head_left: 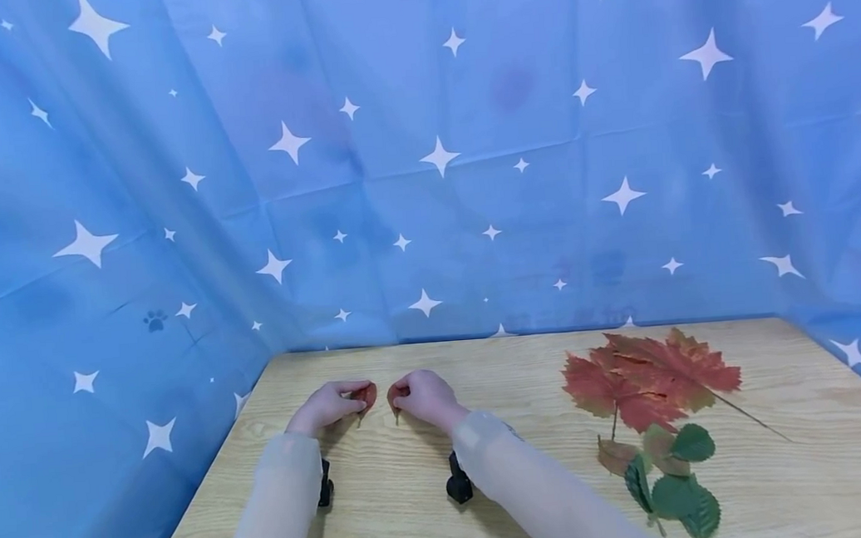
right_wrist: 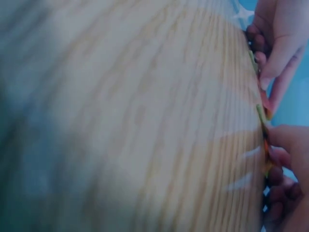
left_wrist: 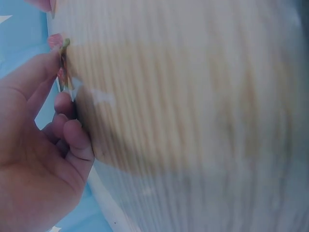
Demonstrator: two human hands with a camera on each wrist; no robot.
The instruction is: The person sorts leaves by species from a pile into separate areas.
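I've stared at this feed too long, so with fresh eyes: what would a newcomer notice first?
Probably the blue backdrop with white stars, behind the table. Next come the large red leaves at the table's right, with green leaves nearer the camera. Left of centre, the left grip pinches a small reddish leaf and the right grip another.

A red leaf (head_left: 368,396) was pinched below and left of centre, stem downward. A second leaf (head_left: 392,398), also pinched, was just right.
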